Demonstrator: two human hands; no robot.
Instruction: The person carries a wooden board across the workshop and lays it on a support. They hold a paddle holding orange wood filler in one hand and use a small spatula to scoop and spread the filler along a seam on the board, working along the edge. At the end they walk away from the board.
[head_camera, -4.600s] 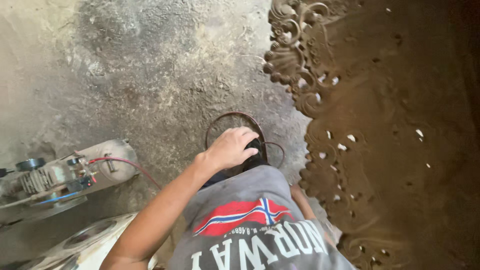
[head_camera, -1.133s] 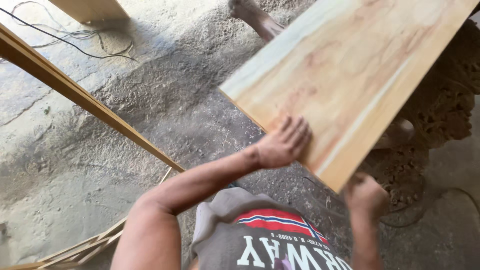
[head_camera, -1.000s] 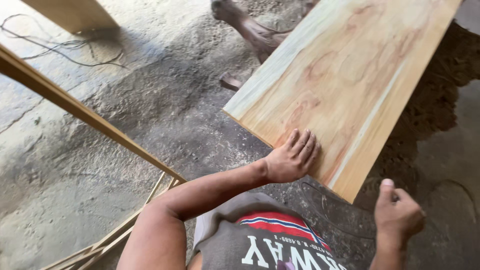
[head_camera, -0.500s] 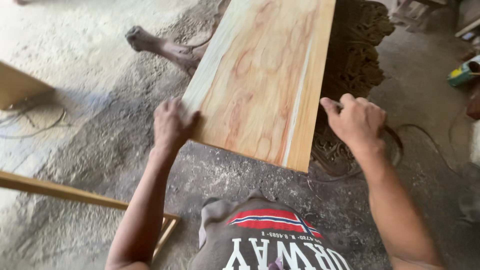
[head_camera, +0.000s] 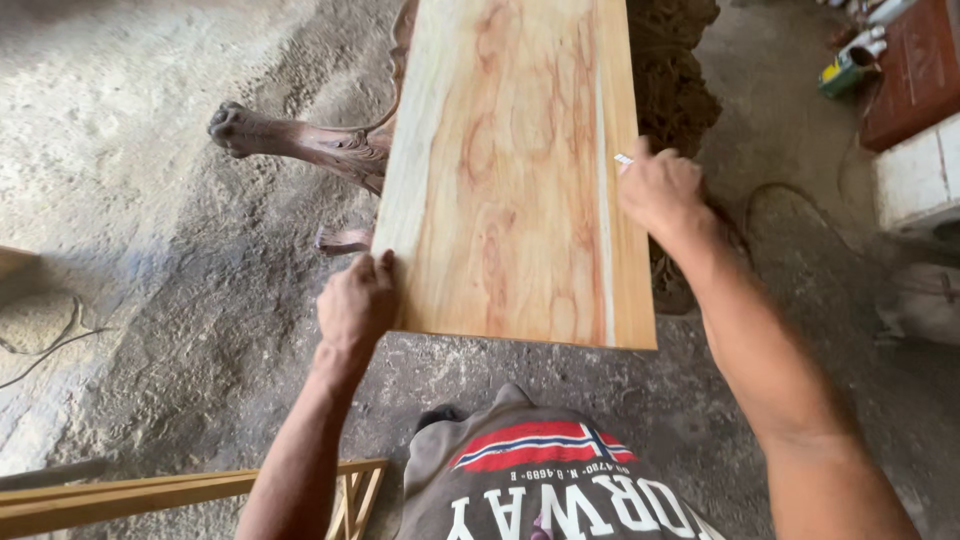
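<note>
Plank (head_camera: 510, 170) held lengthwise over the carved table leg (head_camera: 300, 145) and dusty floor (head_camera: 130, 200). Left hand (head_camera: 357, 305) grips its near-left edge; right hand (head_camera: 660, 190) clasps the right edge. An uneven grip could tip it sideways.

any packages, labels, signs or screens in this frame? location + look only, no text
Small can or bottle: top right on the floor, lying tilted, green body with a yellow label patch.
Shirt print: bottom centre on the person's grey shirt, a red flag with a blue and white cross above white lettering.
No signs or screens.
</note>
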